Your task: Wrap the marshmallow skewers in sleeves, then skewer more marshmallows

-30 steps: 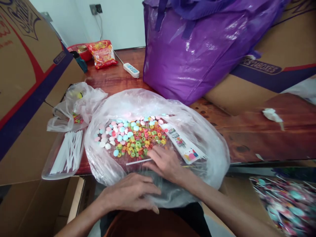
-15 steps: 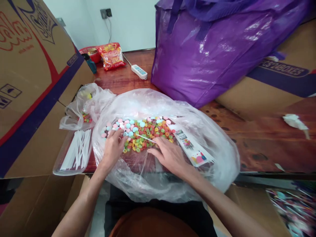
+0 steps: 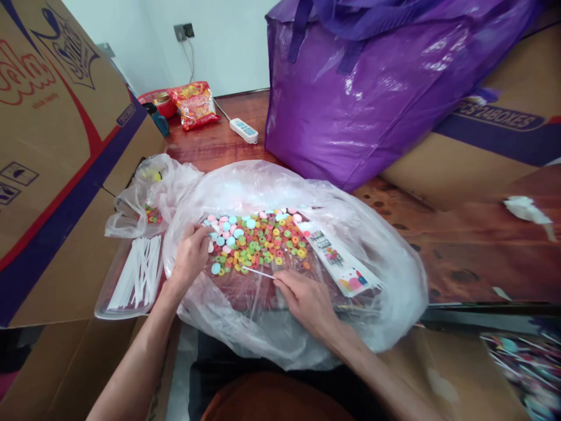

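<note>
A big clear plastic bag (image 3: 372,257) lies open on the wooden table (image 3: 460,245). Inside it sits a heap of coloured ring and disc candies (image 3: 256,240) and a printed card strip (image 3: 337,263). My left hand (image 3: 190,257) rests at the left edge of the heap, fingers curled together in a pinch over the candies; what they hold is hidden. My right hand (image 3: 304,298) lies just in front of the heap and pinches a thin white stick (image 3: 258,272) that points left across the candies.
A clear packet of white sticks (image 3: 134,275) lies left of the bag, a smaller plastic bag (image 3: 144,193) behind it. Cardboard boxes (image 3: 52,134) stand left and right. A purple bag (image 3: 372,93), a power strip (image 3: 244,130) and a red snack pack (image 3: 195,104) sit behind.
My left hand has come up from the bag's near edge to the left side of the candy heap. My right hand has picked up the white stick and drawn it back toward me.
</note>
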`<state>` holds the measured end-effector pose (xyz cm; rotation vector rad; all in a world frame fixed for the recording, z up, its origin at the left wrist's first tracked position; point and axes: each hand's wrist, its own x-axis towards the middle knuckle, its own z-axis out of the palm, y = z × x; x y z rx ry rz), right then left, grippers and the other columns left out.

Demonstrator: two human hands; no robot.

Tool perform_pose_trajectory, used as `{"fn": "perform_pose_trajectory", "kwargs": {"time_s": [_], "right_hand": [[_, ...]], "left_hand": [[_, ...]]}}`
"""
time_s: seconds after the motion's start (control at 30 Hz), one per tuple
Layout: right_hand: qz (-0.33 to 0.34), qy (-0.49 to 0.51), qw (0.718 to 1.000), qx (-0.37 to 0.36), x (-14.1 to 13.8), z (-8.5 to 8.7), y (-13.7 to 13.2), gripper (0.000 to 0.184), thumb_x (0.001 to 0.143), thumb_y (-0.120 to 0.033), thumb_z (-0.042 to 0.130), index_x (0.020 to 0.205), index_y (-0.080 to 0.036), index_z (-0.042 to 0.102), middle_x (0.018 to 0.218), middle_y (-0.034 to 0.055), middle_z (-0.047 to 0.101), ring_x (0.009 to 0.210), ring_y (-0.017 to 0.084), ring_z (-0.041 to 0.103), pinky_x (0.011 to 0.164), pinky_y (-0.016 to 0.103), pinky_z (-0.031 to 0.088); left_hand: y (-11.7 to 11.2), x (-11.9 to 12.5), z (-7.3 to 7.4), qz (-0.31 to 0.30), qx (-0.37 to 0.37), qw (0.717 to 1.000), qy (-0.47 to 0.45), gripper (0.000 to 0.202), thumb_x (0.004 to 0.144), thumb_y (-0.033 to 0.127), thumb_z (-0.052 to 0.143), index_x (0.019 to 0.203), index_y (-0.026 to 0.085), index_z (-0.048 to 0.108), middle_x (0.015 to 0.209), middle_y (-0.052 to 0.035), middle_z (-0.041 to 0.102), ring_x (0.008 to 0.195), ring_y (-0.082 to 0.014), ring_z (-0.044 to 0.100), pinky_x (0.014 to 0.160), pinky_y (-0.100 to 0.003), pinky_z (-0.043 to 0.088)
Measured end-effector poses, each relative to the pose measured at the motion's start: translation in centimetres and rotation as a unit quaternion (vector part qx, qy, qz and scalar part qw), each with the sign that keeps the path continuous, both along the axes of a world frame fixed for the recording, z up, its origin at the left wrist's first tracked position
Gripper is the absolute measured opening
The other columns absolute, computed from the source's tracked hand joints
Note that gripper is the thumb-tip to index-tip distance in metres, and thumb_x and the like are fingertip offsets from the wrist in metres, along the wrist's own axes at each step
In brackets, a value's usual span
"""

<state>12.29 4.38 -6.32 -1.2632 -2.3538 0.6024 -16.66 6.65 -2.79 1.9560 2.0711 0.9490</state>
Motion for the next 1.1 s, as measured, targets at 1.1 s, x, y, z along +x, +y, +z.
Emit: {"fn": "perform_pose_trajectory", "kwargs": {"time_s": [1.1], "right_hand": [[-0.03,0.234,0.97,-0.057,-0.6,2.2,-0.2,0.023,0.097,-0.018,0.049,0.099,-0.018,0.072,0.095,0.0054,0.078,0.085,0.018,0.072,0.079,0.027,0.052]], "left_hand": [[-2.7,8.9,0.9,-0.016,-0.163,0.739,-0.653,0.029,0.062,0.034,0.089,0.079,0.015,0.076,0.085,-0.0036,0.073,0.08,-0.0129,0.063,0.08,-0.024,0.048]]}}
